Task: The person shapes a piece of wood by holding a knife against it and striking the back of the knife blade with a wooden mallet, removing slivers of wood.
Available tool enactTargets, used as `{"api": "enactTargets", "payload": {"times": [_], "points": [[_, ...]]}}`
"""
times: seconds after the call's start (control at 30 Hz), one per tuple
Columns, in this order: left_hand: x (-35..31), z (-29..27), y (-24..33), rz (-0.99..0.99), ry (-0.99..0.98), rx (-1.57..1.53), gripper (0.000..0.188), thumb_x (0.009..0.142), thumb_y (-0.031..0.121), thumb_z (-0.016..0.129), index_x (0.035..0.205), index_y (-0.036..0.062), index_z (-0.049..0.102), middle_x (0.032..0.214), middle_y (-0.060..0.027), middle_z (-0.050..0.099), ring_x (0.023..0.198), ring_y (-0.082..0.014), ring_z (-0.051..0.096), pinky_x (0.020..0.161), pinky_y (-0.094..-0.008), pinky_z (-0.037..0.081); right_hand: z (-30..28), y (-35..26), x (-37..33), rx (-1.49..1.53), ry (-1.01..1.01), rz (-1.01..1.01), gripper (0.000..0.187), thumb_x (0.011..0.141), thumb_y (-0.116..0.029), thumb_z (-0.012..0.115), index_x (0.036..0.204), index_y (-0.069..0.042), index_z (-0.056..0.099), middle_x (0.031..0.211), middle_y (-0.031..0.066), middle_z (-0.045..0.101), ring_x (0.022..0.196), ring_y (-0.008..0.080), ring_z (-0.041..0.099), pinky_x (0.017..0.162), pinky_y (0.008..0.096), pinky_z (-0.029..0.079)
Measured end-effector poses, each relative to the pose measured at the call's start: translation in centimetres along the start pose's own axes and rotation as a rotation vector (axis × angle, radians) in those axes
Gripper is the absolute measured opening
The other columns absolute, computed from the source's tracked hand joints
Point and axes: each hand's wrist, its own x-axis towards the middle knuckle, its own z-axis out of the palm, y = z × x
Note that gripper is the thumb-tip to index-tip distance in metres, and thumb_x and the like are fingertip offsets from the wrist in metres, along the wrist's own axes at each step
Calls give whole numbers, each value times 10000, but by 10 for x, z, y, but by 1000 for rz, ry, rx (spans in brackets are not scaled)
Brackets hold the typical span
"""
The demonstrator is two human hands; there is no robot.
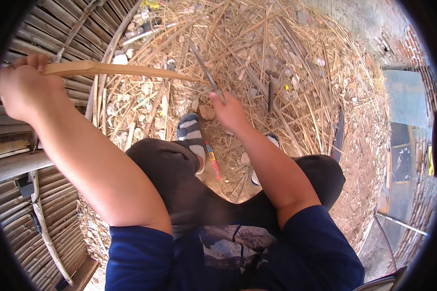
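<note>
At the far left my left hand is closed round one end of a long pale strip of split bamboo. The strip reaches across to the middle, its far end close to the blade of a knife. My right hand grips that knife, its handle mostly hidden in the fist. The narrow grey blade points up and to the left, crossing by the strip's tip; I cannot tell whether they touch. Between my feet and the knife lie loose shavings.
Split sticks and straw-like shavings litter the ground. A hammer-shaped tool lies right of my right hand. Near my striped sock is a red wrapper. A slatted bamboo wall stands at left, a worn wall at upper right.
</note>
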Motion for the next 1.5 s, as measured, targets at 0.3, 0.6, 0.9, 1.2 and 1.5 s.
{"api": "enactTargets", "payload": {"times": [0.3,0.6,0.9,1.2,1.5], "points": [[28,-27,-20,-76,129,73,245,1066,169,478,1238,-6,481,846,-116,525,655,-218,462,531,-352,374,20,121,-14,-399,-174,285,478,1026,-432,533,1200,12,554,1085,306,701,1033,459,686,885,532,540],[7,-10,-9,-68,161,58,323,1086,300,441,1106,-22,441,764,-79,480,618,-193,432,554,-355,401,-18,90,17,531,-383,701,564,1008,-548,558,1153,-3,577,826,227,667,744,378,644,750,472,539],[10,-14,-10,-33,161,101,312,1079,286,446,1165,-13,473,800,-130,526,613,-209,447,555,-358,411,3,15,-11,-131,-72,-111,472,1058,-454,472,1160,-15,610,986,258,696,939,448,665,826,511,516],[15,-17,-16,-62,-18,-22,274,1106,293,407,974,54,412,724,-45,376,590,-165,329,520,-329,312,22,137,-3,-208,-189,408,487,1067,-471,445,1207,-24,578,893,187,680,803,342,686,731,473,549],[-5,-3,-2,-87,-206,-173,342,1129,300,336,858,92,342,700,-23,293,594,-150,270,535,-306,262,-4,91,11,299,-109,411,506,1059,-543,456,1048,-50,570,671,99,559,552,259,553,552,423,473]]}}
